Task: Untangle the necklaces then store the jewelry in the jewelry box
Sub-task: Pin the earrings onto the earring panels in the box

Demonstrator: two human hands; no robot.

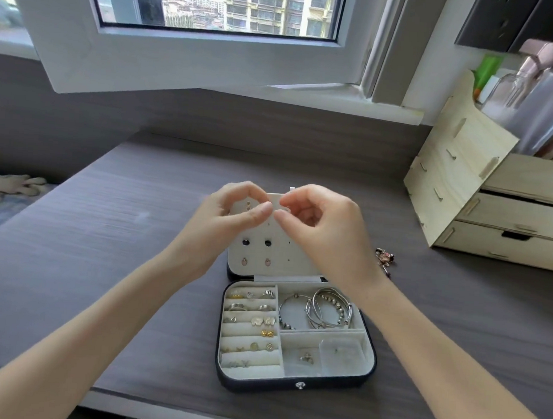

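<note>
An open dark jewelry box (291,384) lies on the grey desk. Its pale tray holds rings and earrings in the left slots (249,328) and silver bangles (324,308) at the upper right. Its raised lid panel (260,253) carries stud earrings. Above the lid, my left hand (233,213) and my right hand (325,221) meet fingertip to fingertip, thumbs and forefingers pinched together. Whatever they pinch is too small or thin to make out. A small dark-red jewelry piece (384,258) lies on the desk right of the lid.
A light wooden drawer organizer (493,201) stands at the right with bottles behind it. An open window sash (180,60) hangs over the back of the desk. A pale soft toy (10,185) lies at the far left. The desk's front edge runs just below the box.
</note>
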